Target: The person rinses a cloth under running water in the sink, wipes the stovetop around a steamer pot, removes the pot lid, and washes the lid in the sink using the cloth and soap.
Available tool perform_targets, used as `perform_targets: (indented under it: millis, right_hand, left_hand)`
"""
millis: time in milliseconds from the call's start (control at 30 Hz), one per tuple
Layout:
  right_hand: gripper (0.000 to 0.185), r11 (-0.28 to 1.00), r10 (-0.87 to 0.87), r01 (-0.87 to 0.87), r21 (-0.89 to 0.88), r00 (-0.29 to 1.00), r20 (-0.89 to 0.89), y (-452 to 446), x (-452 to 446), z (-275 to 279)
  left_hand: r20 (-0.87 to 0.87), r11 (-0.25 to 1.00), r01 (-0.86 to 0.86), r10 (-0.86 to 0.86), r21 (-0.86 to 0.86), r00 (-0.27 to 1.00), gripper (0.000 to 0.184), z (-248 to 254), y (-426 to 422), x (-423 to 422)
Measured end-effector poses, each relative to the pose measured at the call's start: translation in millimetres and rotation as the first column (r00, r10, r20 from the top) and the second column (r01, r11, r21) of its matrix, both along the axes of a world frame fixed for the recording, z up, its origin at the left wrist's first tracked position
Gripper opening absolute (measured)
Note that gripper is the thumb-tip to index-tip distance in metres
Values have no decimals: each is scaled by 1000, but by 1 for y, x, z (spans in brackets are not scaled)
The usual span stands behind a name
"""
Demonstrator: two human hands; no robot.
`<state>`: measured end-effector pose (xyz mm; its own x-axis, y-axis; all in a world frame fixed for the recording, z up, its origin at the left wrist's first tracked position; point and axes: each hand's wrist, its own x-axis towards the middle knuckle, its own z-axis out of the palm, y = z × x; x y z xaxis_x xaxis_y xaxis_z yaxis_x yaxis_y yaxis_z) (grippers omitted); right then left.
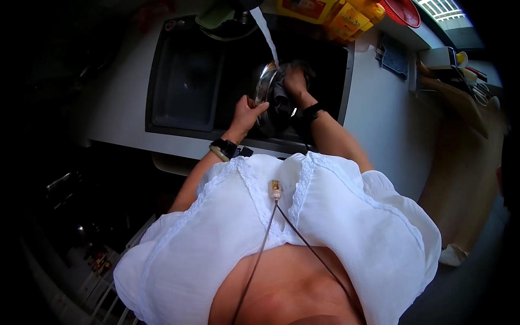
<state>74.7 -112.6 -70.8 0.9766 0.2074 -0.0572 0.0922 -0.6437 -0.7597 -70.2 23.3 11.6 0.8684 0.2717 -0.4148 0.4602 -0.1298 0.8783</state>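
Note:
A shiny round metal piece (262,89), a lid or a bowl, I cannot tell which, is tilted on its edge over the sink (233,65). My left hand (249,112) grips its near rim, thumb toward me. Against its inner side, my right hand (295,81) is closed on a dark grey cloth (280,93), with the fingertips partly blurred and hidden. A stream of water (266,37) falls from the dark tap (245,5) onto the top of the metal piece.
A grey basin (187,81) fills the sink's left side. Behind the sink stand a green container (216,21) and yellow bottles (346,21). A red basket (402,12), a blue cloth (394,57) and a utensil holder (440,58) are to the right.

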Motion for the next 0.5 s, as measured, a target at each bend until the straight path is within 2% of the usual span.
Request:
perform_targets:
  millis: [33,67,100,133,200,233,300,400,433,500]
  right_hand:
    - [41,992,113,-121,43,983,147,5,-14,13]
    - [37,993,40,-37,111,999,-21,15,-31,34]
    - [36,966,259,-259,-8,966,-24,19,-39,42]
    - [38,959,282,-283,-9,948,148,26,-59,50]
    - [38,925,357,-376,59,910,212,25,-81,60]
    - [40,897,427,-439,57,892,149,19,-84,62]
    - [43,824,562,-561,76,827,15,-3,-91,61]
    - [51,821,571,-562,101,809,-140,-35,-121,61]
    - [55,814,576,-574,87,779,-247,-46,-124,62]
    - [55,874,478,-479,88,811,-338,-60,-123,29]
  left_hand:
    - [6,980,-57,59,-192,998,24,-6,1,1]
    - [0,921,-108,116,-373,993,21,-12,5,3]
    - [-18,829,-151,168,-539,986,20,-17,9,4]
    - [-21,797,-185,212,-575,977,20,-24,14,6]
    - [-37,722,-252,300,-644,953,25,-34,22,7]
    - [-60,706,-306,351,-639,934,33,-38,21,7]
    - [-37,696,-303,370,-650,928,32,-42,22,6]
    - [-66,686,-371,427,-626,902,34,-40,25,7]
    - [-96,667,-400,444,-629,891,34,-29,23,12]
    - [-117,667,-404,432,-626,894,35,-29,22,15]
